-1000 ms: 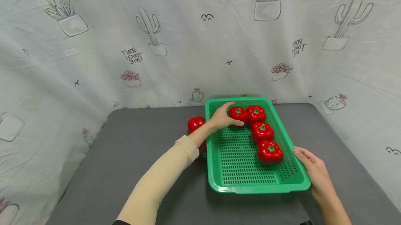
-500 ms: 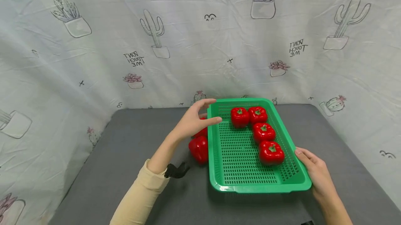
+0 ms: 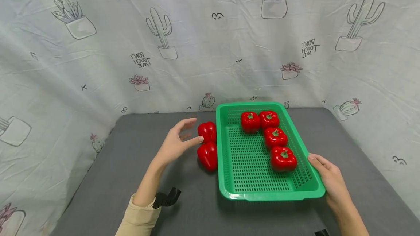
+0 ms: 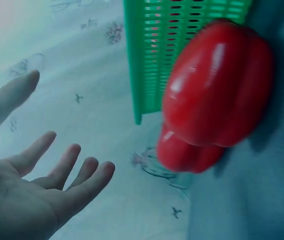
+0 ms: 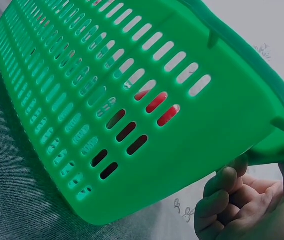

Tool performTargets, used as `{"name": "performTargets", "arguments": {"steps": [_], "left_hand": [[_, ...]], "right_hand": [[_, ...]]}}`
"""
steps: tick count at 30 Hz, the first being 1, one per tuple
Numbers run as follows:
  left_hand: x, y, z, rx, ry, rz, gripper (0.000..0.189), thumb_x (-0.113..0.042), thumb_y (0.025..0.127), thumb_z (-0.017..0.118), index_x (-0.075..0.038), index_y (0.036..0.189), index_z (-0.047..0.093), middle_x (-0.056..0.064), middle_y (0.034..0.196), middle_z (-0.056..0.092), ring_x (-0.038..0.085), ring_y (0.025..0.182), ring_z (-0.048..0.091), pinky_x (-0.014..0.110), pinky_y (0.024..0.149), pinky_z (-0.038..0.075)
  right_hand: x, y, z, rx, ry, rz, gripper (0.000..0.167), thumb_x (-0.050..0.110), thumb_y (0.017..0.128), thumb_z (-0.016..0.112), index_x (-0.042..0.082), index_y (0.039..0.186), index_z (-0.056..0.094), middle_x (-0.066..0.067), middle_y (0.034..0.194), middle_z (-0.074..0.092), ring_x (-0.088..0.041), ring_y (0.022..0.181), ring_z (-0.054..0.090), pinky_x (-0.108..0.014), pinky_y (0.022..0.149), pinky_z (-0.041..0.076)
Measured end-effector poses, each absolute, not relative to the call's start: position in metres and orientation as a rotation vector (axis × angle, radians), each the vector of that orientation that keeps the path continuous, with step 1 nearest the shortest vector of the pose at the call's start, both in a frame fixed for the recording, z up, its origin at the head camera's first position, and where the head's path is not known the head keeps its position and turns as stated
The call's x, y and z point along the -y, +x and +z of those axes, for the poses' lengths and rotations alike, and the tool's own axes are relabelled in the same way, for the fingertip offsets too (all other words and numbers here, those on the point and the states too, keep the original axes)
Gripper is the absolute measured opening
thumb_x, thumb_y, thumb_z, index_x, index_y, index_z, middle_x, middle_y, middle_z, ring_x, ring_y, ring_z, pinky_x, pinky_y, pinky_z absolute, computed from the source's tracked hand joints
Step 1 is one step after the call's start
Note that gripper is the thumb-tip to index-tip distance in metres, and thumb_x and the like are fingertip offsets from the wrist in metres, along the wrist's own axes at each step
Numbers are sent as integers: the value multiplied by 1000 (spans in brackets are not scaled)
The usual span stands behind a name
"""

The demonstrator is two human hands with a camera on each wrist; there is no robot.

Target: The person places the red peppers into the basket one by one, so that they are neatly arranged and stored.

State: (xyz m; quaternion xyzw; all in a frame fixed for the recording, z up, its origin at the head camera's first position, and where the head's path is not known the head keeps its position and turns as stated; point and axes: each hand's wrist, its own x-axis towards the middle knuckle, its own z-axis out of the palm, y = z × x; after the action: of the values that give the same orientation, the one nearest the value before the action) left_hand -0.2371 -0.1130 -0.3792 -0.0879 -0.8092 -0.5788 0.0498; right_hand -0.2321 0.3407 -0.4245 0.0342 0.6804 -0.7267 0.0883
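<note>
Cactus-print cloth (image 3: pixel 193 64) behind gray table (image 3: pixel 141 134). Head: one green basket (image 3: pixel 275 195) toward table's far edge; four red bell peppers (image 3: pixel 284 161) along its far and right edges, two loose peppers (image 3: pixel 207 155) beside its left edge. Left wrist: left hand (image 4: pixel 29 200) relaxed, holding nothing; wide grasp round one pepper's sides looks best. Right wrist: right hand (image 5: pixel 249 207) grips basket's right edge; steadiness advisable.

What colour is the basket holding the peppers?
The basket is bright green, shown best in the head view.
</note>
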Motion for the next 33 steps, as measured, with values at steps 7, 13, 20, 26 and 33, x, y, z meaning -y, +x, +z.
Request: {"name": "performTargets", "arguments": {"steps": [7, 13, 20, 26, 33], "left_hand": [[120, -231, -402, 2576, -167, -1644, 56, -36, 91, 72, -13, 139, 52, 3, 139, 50, 28, 127, 47, 47, 101, 43], [121, -234, -419, 2690, -212, -1514, 51, -31, 95, 68, -8, 138, 53, 11, 136, 54, 32, 121, 53, 45, 97, 47], [117, -242, -431, 2805, -203, -1497, 52, -32, 95, 67, -5, 138, 54, 8, 134, 57, 27, 116, 58, 47, 93, 49], [115, -245, -441, 2833, -197, -1584, 56, -37, 94, 67, -8, 140, 52, 5, 134, 57, 22, 114, 59, 45, 92, 49], [110, -245, -444, 2870, -278, -1599, 55, -40, 94, 66, -10, 138, 53, 2, 131, 57, 24, 114, 57, 43, 91, 49]], "right_hand": [[-339, -232, -424, -2016, 91, -2172, 15, 27, 101, 59, 26, 107, 72, -2, 90, 71, -17, 70, 70, -34, 59, 57], [-340, -231, -421, -2001, 89, -2168, 14, 27, 101, 59, 26, 107, 72, -1, 90, 72, -17, 71, 70, -33, 61, 58], [-344, -231, -420, -2002, 108, -2180, 15, 25, 101, 59, 28, 104, 73, -1, 89, 72, -17, 70, 70, -34, 58, 57], [-342, -232, -422, -2007, 139, -2187, 15, 25, 100, 60, 29, 100, 74, 1, 86, 71, -14, 68, 69, -32, 57, 57], [-341, -231, -423, -1995, 121, -2191, 15, 25, 101, 59, 27, 101, 73, -1, 85, 71, -15, 66, 69, -32, 56, 57]]}}
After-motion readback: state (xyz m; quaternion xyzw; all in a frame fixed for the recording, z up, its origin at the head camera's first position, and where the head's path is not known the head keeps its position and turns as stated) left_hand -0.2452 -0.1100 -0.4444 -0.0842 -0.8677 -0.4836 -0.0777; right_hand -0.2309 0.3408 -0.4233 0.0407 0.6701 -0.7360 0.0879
